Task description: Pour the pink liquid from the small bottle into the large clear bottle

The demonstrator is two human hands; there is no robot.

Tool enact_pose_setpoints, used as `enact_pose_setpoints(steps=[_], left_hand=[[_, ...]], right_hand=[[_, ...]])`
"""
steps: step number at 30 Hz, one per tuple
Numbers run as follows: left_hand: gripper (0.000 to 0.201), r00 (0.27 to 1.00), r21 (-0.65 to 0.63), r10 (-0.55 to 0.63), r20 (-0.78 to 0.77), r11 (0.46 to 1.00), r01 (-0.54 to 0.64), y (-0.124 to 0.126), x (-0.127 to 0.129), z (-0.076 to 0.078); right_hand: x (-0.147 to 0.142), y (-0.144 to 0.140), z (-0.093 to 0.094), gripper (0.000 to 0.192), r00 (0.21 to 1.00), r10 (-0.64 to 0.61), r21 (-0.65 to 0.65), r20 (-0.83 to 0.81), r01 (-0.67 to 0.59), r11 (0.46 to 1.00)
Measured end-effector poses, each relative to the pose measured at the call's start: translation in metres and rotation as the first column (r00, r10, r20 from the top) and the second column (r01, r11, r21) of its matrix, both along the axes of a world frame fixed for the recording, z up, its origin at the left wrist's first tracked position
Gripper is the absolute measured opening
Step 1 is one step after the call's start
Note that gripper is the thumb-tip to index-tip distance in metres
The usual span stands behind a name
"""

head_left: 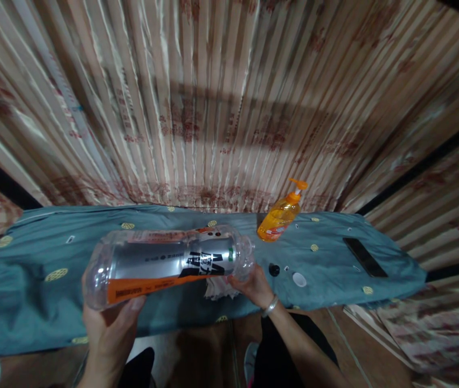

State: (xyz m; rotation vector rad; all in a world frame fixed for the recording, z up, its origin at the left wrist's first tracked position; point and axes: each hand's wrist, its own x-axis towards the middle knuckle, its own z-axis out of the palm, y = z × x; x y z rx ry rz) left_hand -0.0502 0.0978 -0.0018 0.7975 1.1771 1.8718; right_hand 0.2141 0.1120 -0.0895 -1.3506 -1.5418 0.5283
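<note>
Your left hand point(110, 328) and right hand point(258, 288) are over the near edge of the bench point(173, 318), which is covered in teal cloth with yellow motifs. Cloth stretches leftward past your left hand; beyond both hands, the far edge meets a pleated curtain point(205, 108). To the right of your right hand lie a small black piece point(274, 269), just beside it, then a white oval point(299, 279), and farther off a dark phone point(364, 257). A pump bottle point(280, 218) of amber liquid stands beyond that hand.

Between your hands you have a large plastic bottle point(144, 261) on its side. Your left hand is curled around its base, thumb along the near side; your right fingers grip the neck end. The body is clear at both ends, with a silver wrap and an orange band toward you. Crumpled white material point(218, 288) shows below it, left of your right hand.

The wrap has bold black lettering, including an M, and white Chinese characters; its smaller print is illegible, as is the pump bottle's red label.
</note>
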Motion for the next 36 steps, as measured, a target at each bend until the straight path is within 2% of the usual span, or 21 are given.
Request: enact_pose_setpoints(steps=[5,17,23,27,31,36], left_hand=[[0.084,1.0,-0.011,0.002,-0.026,1.0,-0.002,-0.0016,-0.0026,-0.0028],[0.066,0.993,0.028,-0.035,-0.113,0.999,0.039,-0.0041,-0.0034,-0.0015],[0.066,1.0,-0.002,-0.008,-0.004,1.0,0.008,-0.0021,-0.002,0.0015],[0.064,1.0,-0.013,-0.004,0.004,1.0,0.004,-0.0005,-0.0015,0.0015],[0.064,0.999,0.019,0.0,-0.044,1.0,0.001,0.0002,-0.0009,0.003],[0.053,0.996,0.092,-0.013,-0.09,0.996,0.021,0.0008,-0.0029,0.0019]], right_hand=[[0.0011,0.0004,-0.0012,0.024,1.0,0.019,-0.013,-0.018,-0.019,1.0],[0.0005,-0.0001,-0.0008,0.026,0.999,0.016,-0.046,-0.037,-0.018,0.999],[-0.0007,0.0006,0.0003,0.027,0.999,0.005,-0.018,-0.035,-0.006,1.0],[-0.0004,0.0008,0.0008,0.025,1.0,0.01,-0.007,-0.018,-0.01,1.0],[0.0001,0.0008,0.0027,0.019,1.0,0.02,-0.007,-0.003,-0.02,1.0],[0.001,0.0016,0.0007,0.02,1.0,0.027,0.003,0.009,-0.027,1.0]])
